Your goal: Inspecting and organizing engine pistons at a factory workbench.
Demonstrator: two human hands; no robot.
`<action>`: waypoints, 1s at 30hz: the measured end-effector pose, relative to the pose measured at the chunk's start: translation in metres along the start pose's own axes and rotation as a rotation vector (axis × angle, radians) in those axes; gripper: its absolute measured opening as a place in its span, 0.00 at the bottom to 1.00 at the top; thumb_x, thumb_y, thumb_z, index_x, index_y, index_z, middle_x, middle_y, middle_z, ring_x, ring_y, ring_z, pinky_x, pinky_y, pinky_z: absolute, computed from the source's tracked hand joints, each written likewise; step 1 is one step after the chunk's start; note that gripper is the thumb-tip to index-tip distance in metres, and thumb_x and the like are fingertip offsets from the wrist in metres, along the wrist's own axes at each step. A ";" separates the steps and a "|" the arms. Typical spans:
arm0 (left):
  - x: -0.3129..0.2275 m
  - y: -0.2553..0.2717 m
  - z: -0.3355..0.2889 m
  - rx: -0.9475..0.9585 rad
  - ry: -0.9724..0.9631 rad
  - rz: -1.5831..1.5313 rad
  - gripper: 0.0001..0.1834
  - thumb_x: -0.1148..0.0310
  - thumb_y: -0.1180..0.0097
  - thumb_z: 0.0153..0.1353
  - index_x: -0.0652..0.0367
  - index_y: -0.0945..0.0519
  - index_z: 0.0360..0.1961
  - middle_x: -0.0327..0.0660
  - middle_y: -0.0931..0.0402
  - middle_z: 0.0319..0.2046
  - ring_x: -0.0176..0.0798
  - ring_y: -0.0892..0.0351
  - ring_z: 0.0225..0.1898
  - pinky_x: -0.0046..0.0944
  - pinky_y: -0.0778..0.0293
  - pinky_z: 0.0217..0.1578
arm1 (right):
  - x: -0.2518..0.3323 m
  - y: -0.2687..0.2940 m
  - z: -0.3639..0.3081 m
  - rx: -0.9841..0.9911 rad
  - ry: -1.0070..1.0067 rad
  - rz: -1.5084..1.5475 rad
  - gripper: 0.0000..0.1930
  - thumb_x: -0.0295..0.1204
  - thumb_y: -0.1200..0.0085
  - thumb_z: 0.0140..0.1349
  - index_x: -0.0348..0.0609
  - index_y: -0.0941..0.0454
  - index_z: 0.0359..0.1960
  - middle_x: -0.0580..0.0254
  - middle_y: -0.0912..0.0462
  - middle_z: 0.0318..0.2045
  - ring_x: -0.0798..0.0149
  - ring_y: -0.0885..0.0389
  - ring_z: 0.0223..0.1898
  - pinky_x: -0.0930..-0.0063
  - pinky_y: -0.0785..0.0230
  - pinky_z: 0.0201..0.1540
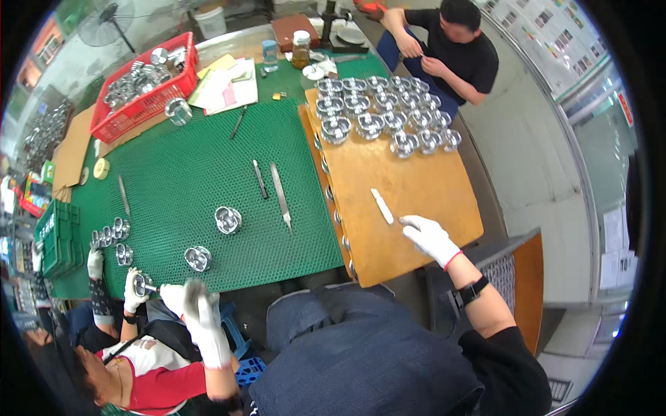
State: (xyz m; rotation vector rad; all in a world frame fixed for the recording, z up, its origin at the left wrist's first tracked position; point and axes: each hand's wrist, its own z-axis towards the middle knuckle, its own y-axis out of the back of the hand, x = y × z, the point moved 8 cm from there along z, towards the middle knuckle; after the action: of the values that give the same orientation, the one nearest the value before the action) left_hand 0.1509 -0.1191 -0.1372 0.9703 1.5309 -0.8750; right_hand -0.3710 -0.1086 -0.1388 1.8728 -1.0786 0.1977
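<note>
My right hand (431,240), in a white glove with a red cuff, is over the near right part of a wooden board (416,184). Its fingers are stretched out and nothing shows in them. Just beyond the fingertips lies a white marker (381,206). My left hand (204,320), also gloved, is raised near the green mat's front edge, its fingers smeared by motion. The nearest pieces to it are a silver metal piston (198,258) and another piston (227,220) farther back on the mat (173,173).
Rows of pistons (370,125) fill the board's far part. A pointed blade-like tool (281,197) and a black pen (259,179) lie mid-mat. A red crate (146,104) of metal parts stands back left. At left, a co-worker's gloved hands hold a piston (142,284); another person (458,52) sits far right.
</note>
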 end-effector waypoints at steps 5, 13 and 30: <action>-0.150 -0.062 -0.167 0.165 -0.668 0.576 0.24 0.74 0.46 0.59 0.65 0.31 0.57 0.52 0.29 0.54 0.48 0.25 0.51 0.45 0.30 0.53 | 0.005 0.068 0.101 -0.331 0.354 -0.149 0.26 0.41 0.47 0.61 0.41 0.30 0.59 0.48 0.25 0.55 0.53 0.27 0.57 0.65 0.36 0.59; -0.154 -0.133 -0.282 0.191 -0.550 0.806 0.24 0.77 0.42 0.52 0.63 0.27 0.53 0.53 0.30 0.54 0.55 0.28 0.55 0.46 0.30 0.54 | -0.094 0.110 0.284 -0.278 0.286 0.296 0.36 0.50 0.53 0.65 0.39 0.45 0.68 0.50 0.46 0.70 0.57 0.49 0.70 0.68 0.58 0.69; -0.092 -0.193 -0.283 0.422 -0.412 0.767 0.25 0.67 0.50 0.63 0.61 0.34 0.62 0.52 0.33 0.57 0.53 0.34 0.59 0.47 0.35 0.59 | -0.169 0.091 0.393 -0.083 0.316 0.387 0.28 0.14 0.60 0.55 0.34 0.38 0.62 0.56 0.26 0.53 0.65 0.25 0.47 0.75 0.33 0.51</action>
State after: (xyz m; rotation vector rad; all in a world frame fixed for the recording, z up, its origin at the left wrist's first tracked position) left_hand -0.1270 0.0493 0.0051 1.4371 0.5405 -0.7690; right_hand -0.6529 -0.3318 -0.3870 1.4827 -1.1951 0.6397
